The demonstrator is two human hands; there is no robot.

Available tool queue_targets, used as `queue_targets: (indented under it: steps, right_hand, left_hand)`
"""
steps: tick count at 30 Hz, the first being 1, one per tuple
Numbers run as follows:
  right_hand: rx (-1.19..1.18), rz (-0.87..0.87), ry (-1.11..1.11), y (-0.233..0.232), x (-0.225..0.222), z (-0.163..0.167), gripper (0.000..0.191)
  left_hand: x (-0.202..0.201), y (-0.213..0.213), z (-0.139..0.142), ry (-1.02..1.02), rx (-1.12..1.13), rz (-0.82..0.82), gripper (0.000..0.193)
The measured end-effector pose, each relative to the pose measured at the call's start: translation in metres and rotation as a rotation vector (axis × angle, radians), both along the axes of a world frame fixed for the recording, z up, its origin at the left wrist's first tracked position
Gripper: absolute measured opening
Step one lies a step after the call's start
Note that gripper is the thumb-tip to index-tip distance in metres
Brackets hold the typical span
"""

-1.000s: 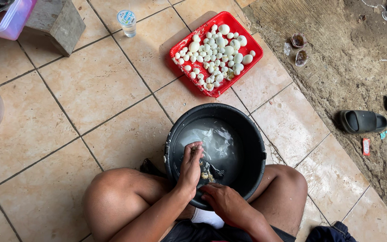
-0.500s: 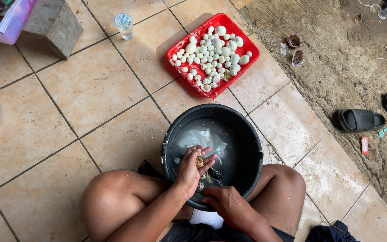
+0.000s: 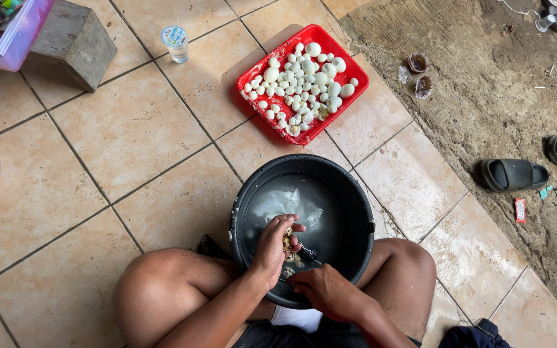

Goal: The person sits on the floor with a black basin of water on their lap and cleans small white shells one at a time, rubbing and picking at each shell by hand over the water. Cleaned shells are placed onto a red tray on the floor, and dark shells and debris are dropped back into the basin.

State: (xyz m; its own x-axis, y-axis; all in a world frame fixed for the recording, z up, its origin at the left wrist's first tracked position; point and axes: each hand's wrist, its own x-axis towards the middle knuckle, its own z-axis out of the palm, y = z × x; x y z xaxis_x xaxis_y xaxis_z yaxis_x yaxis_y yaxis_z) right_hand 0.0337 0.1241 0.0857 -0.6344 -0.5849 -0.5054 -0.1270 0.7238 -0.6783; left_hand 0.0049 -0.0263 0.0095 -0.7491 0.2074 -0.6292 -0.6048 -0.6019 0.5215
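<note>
Since half a second ago the left hand [image 3: 272, 248] has lifted slightly inside the bucket and curled tighter round a small speckled shell [image 3: 287, 232], thumb and fingers clamped on it; camera barely shifted. That shell sits at the fingertips, just above the water in the black bucket [image 3: 356, 193], kept low so drips fall back in. More shells [image 3: 294, 261] lie wet under the hands. Right hand [image 3: 323, 290] rests at the near rim, fingers curled down into the bucket beside the left; whether it grips anything, cannot tell (fingertips hidden). Bucket stands between the person's bent knees, close enough for both hands to work without reaching. Just beyond it, on the tiled floor [image 3: 130, 129], a red tray [image 3: 356, 74] heaped with pale cleaned shells [image 3: 298, 84], within arm's reach. Farther off: a sealed water cup [image 3: 176, 42], a wooden block [image 3: 72, 42], a purple tub [image 3: 17, 42]. Right, on the dirt, dark sandals [image 3: 514, 174] and two scallop shells [image 3: 420, 74].
</note>
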Motion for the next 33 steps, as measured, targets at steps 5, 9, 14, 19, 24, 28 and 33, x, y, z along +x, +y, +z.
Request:
queue_targets:
  steps: [5,9,14,19,24,28,33]
  right_hand:
    - [-0.049,0.002,-0.016,0.003,-0.001,0.0,0.023]
    - [0.051,-0.005,-0.06,0.004,0.002,-0.004,0.023]
    - [-0.216,-0.077,0.152,0.011,0.006,-0.014,0.018]
    - [-0.213,-0.676,0.173,0.014,-0.004,-0.022,0.036]
    - [-0.226,-0.728,0.616,0.014,-0.011,-0.026,0.046]
    - [-0.267,-0.745,0.596,0.012,-0.008,-0.03,0.043]
    - [-0.229,-0.707,0.656,0.014,-0.008,-0.033,0.035]
  left_hand:
    - [0.001,0.004,0.0,0.037,0.002,-0.008,0.025]
    - [0.002,0.003,-0.005,-0.034,-0.037,-0.035,0.024]
    - [0.006,0.005,-0.01,0.352,-0.364,-0.211,0.018]
    - [0.011,0.006,-0.004,0.615,-0.615,-0.175,0.032]
    - [0.009,0.008,0.006,0.521,-0.532,-0.384,0.038]
    - [0.007,0.007,0.007,0.63,-0.611,-0.356,0.042]
    - [0.01,0.007,0.009,0.595,-0.651,-0.344,0.041]
